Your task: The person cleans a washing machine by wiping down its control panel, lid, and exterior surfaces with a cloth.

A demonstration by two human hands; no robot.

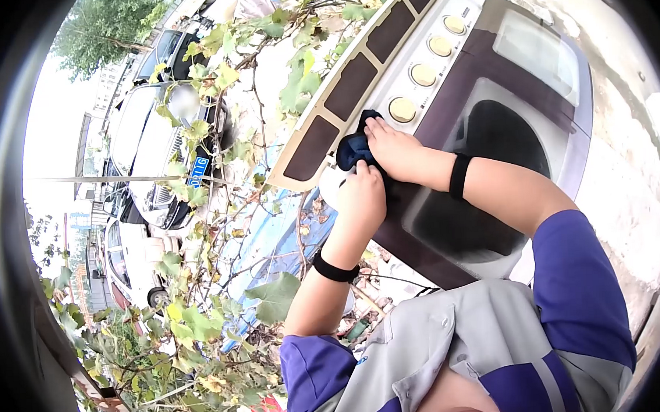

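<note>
A dark, bunched cloth [355, 150] lies against the washing machine's control panel [441, 46], near its lowest round knob [402, 109]. My right hand [395, 150] presses on the cloth's upper side, its fingers close together at the panel's edge. Just below it, my left hand [362, 197] has its fingers curled against the cloth's lower edge. Both wrists wear black bands. Under my hands and forearm is the machine's purple top with dark see-through lids [504, 139]. Part of the cloth is hidden by my hands.
Vines with leaves [275, 297] grow along the machine's back and left. A blue sheet [273, 241] lies behind them. Parked cars [150, 144] stand farther off at the upper left. A pale wall or floor surface [623, 171] runs down the right.
</note>
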